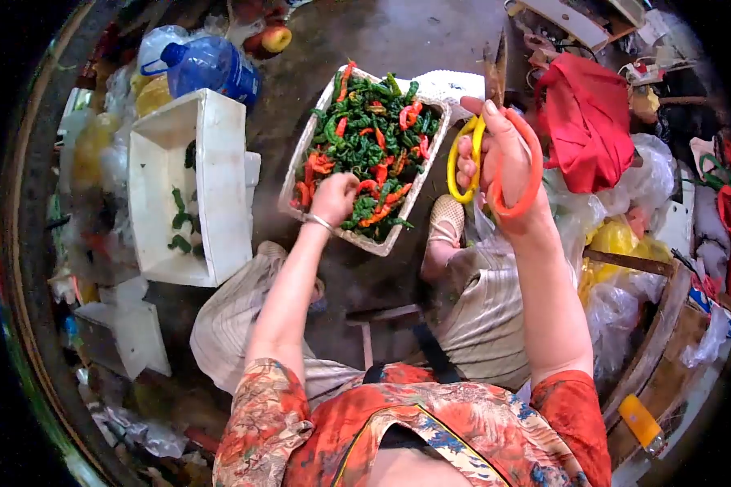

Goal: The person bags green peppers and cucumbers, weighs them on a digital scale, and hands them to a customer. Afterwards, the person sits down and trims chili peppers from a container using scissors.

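My right hand (495, 158) is wrapped around a pair of scissors (518, 166) with one orange and one yellow handle loop, its dark blades pointing up and away from me. A white foam box (421, 213) full of peppers stands on the floor between my feet. Green, wrinkled peppers (364, 122) and red peppers (375, 213) lie mixed inside it. At the box's near left part, my left hand (335, 199) reaches down into the peppers with its fingers curled closed. What those fingers hold, if anything, is hidden.
On the left a second white foam box (226, 187) lies with a few green peppers inside. Behind it stands a blue plastic jug (211, 71). A red bag (586, 122) and plastic bags (613, 312) crowd the right side, along with a wooden frame (654, 333).
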The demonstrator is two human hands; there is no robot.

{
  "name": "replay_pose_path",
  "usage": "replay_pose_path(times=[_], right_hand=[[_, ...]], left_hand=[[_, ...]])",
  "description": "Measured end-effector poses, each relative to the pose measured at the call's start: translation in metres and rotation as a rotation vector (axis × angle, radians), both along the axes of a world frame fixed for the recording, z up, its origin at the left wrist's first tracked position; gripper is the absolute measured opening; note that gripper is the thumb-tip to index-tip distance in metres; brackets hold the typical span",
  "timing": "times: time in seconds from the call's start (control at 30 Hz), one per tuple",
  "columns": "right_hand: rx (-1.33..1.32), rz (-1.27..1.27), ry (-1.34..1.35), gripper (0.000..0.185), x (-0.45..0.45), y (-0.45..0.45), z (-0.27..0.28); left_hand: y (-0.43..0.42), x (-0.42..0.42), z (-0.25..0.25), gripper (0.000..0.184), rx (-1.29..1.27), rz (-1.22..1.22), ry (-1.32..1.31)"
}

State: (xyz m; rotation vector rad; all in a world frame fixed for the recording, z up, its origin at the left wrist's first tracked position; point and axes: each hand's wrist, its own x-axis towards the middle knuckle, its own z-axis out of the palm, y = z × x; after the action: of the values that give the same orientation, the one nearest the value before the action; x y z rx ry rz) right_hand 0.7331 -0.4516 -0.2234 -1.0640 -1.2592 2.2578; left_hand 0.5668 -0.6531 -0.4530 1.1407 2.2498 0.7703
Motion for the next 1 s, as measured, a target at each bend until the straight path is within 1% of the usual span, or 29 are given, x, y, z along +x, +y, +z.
replay_pose_path(times=[0.07,0.13,0.17,0.3,0.37,0.4,0.47,0.5,0.53,0.57,0.6,0.67,0.7,0.8,0.83,0.87,0.93,0.97,1.0], right_hand=[[-0.024,0.008,0.019,0.045,-0.001,0.002,-0.004],[-0.027,0.038,0.005,0.045,-0.003,0.002,-0.004],[-0.021,0.068,-0.002,0.044,-0.004,0.002,-0.004],[-0.034,0.112,0.005,0.043,-0.006,-0.001,-0.005],[-0.004,0.098,-0.03,0.042,-0.005,-0.002,-0.006],[-0.009,0.096,-0.028,0.042,-0.006,-0.002,-0.007],[-0.019,0.015,-0.016,0.035,-0.006,-0.004,-0.007],[-0.015,0.032,0.012,0.035,-0.005,-0.003,-0.008],[-0.021,0.031,0.014,0.035,-0.005,-0.004,-0.008],[-0.027,0.023,0.005,0.036,-0.005,-0.005,-0.007],[-0.032,0.017,-0.004,0.036,-0.004,-0.005,-0.005],[-0.014,0.039,0.014,0.037,-0.003,-0.005,-0.005],[-0.005,0.048,0.022,0.037,-0.003,-0.004,-0.008],[0.0,0.049,0.04,0.037,0.0,-0.005,-0.008],[0.001,0.044,0.045,0.037,0.0,-0.006,-0.007],[-0.001,0.041,0.046,0.037,0.001,-0.005,-0.007],[0.002,0.038,0.038,0.037,0.002,-0.005,-0.007],[-0.001,0.036,0.037,0.037,0.002,-0.005,-0.006],[0.0,0.043,0.032,0.036,0.002,-0.005,-0.006]], left_hand=[[-0.008,0.018,-0.014,0.022,-0.119,-0.032,0.083],[-0.011,0.029,-0.034,0.026,-0.147,-0.087,0.164],[-0.01,0.033,-0.043,0.026,-0.09,-0.109,0.206],[-0.003,0.037,-0.052,0.024,-0.131,-0.084,0.268],[-0.004,0.034,-0.049,0.019,-0.084,-0.07,0.205],[-0.007,0.029,-0.045,0.02,-0.087,-0.021,0.141],[-0.019,0.013,-0.036,0.023,0.054,0.144,-0.112],[-0.029,0.004,-0.038,0.024,0.179,0.24,-0.229],[-0.037,-0.004,-0.035,0.018,0.263,0.364,-0.523],[-0.045,-0.013,-0.031,0.019,0.244,0.428,-0.584],[-0.047,-0.019,-0.017,0.021,0.226,0.492,-0.644],[-0.05,-0.02,0.001,0.024,0.51,0.629,-1.123],[-0.047,-0.019,0.011,0.026,0.536,0.639,-1.188],[-0.045,-0.011,0.007,0.026,0.543,0.619,-1.224],[-0.043,-0.01,0.002,0.031,0.495,0.608,-1.195],[-0.039,-0.005,-0.003,0.027,0.275,0.63,-0.974],[-0.033,0.006,-0.015,0.018,0.216,0.27,-0.159],[-0.034,0.013,-0.019,0.018,-0.073,0.323,-0.051],[-0.03,0.02,-0.023,0.02,-0.122,0.331,0.069]])
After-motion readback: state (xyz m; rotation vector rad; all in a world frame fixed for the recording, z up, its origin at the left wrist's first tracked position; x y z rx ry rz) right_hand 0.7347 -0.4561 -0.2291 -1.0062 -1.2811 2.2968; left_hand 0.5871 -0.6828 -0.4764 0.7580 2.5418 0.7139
